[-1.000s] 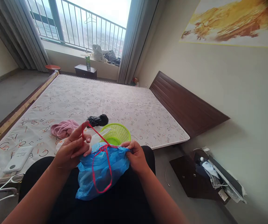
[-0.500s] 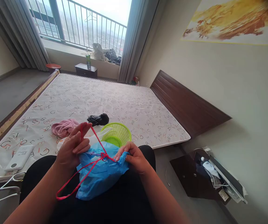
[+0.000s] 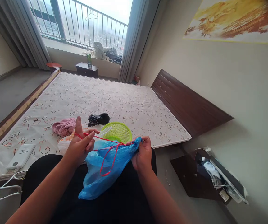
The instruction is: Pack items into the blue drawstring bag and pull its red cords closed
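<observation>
A blue plastic bag [image 3: 110,168] hangs over my lap with a red drawstring [image 3: 104,174] tied near its top. My left hand [image 3: 81,141] grips part of the red drawstring, pulled taut, with one finger pointing up. Bunched blue plastic at the bag's upper right corner is pinched in my right hand [image 3: 143,152]. Just behind the bag stands a lime green basket [image 3: 122,130] with a strip of white plastic at its left side. A white plastic bag [image 3: 64,144] lies partly hidden behind my left hand.
On the patterned mattress [image 3: 134,99] lie a pink towel [image 3: 64,127], a crumpled black plastic bag [image 3: 98,119] and a white rectangular device [image 3: 21,156]. White metal tubing [image 3: 9,188] is at lower left. To the right stands a dark bedside cabinet [image 3: 189,177] with items on top.
My right hand has moved up and right, stretching the blue bag. My left hand has shifted slightly right and lower, and the long red loop now hangs in front of the bag.
</observation>
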Available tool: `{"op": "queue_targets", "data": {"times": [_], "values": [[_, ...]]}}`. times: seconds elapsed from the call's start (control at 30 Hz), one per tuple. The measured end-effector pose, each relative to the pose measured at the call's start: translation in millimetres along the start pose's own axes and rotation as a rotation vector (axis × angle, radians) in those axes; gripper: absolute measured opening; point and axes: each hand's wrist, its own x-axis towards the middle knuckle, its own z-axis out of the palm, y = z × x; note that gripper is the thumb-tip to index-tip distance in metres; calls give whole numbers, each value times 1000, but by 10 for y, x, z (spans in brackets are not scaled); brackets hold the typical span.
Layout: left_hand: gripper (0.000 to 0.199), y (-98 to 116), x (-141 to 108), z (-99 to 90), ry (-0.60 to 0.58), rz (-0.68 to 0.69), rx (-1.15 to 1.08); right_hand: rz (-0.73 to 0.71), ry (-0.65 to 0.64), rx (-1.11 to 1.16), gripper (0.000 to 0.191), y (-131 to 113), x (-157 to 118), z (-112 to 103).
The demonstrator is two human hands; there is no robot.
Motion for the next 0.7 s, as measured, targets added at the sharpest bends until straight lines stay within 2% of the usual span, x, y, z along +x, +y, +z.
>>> {"op": "queue_targets", "data": {"times": [0.1, 0.17, 0.27, 0.37, 0.43, 0.47, 0.53, 0.57, 0.6, 0.63, 0.7], "values": [[48, 74, 81, -146, 39, 14, -28, 63, -66, -12, 40, -2, 18, -41], [24, 109, 146, -280, 14, 15, -1, 39, -89, -68, 35, 19, 24, -88], [35, 187, 234, -521, -69, -81, 216, -64, -83, -260, 27, 47, 34, -191], [44, 270, 270, -780, -129, -298, 499, -112, -84, -414, 23, 47, 41, -277], [52, 273, 247, -912, -214, -395, 532, -108, -37, -398, 22, 37, 36, -285], [57, 248, 224, -947, -294, -411, 477, -104, 1, -358, 23, 29, 29, -271], [67, 147, 165, -922, -458, -373, 274, -83, 49, -250, 24, 12, 4, -217], [68, 77, 134, -859, -494, -328, 170, -66, 42, -196, 25, 3, -13, -180], [66, -1, 105, -764, -464, -269, 95, -51, 21, -150, 25, -7, -31, -143], [62, -81, 77, -644, -376, -215, 62, -44, -1, -115, 25, -15, -51, -105], [55, -230, 19, -368, -106, -122, 86, -57, -15, -82, 25, -22, -87, -39]]}}
